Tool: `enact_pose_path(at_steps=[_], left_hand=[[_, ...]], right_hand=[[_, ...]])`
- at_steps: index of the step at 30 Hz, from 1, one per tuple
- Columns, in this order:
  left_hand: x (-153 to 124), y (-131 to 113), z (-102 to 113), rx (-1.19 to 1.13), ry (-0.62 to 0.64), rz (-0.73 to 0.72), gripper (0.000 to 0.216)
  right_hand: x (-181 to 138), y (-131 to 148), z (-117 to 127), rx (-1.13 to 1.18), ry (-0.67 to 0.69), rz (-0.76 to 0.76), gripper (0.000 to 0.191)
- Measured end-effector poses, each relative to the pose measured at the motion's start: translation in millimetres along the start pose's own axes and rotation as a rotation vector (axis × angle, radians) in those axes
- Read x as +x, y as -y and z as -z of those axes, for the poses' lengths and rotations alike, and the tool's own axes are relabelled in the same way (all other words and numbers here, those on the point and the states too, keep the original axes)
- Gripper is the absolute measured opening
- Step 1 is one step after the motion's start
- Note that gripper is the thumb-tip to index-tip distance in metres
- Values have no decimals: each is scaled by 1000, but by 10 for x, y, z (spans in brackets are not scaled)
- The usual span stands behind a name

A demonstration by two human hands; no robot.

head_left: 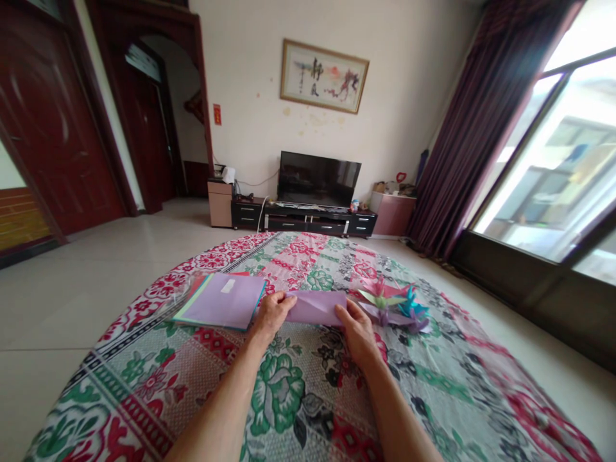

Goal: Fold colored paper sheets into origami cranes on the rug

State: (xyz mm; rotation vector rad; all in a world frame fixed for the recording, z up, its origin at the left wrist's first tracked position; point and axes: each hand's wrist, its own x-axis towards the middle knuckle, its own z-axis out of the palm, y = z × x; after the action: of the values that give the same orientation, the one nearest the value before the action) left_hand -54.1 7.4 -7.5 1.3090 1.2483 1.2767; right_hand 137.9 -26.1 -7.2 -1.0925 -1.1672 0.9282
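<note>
A folded strip of purple paper [315,308] stretches between my two hands, just above the patterned tablecloth. My left hand [273,314] pinches its left end between thumb and fingers. At the right end, my right hand [357,327] grips the strip, thumb in front and fingers behind. Left of my left hand lies a stack of coloured paper [228,305], a purple sheet with a small white label on top. Several folded paper figures [382,301] in pink, green, purple and blue sit just beyond my right hand.
The round table is covered by a floral tablecloth [279,391] in red, green and grey. Past its far edge stand a low black cabinet [298,221] and a television [317,179]. A dark curtain [462,128] hangs beside the window at right.
</note>
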Motion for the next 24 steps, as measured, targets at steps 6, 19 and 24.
enact_pose_path(at_steps=[6, 19, 24], left_hand=[[3, 2, -2, -39, 13, 5, 28], [-10, -3, 9, -23, -31, -56, 32], [12, 37, 17, 27, -71, -115, 38]], right_hand=[[1, 18, -10, -6, -35, -60, 42], [-15, 11, -33, 18, -44, -60, 34], [0, -30, -20, 9, -56, -59, 36]])
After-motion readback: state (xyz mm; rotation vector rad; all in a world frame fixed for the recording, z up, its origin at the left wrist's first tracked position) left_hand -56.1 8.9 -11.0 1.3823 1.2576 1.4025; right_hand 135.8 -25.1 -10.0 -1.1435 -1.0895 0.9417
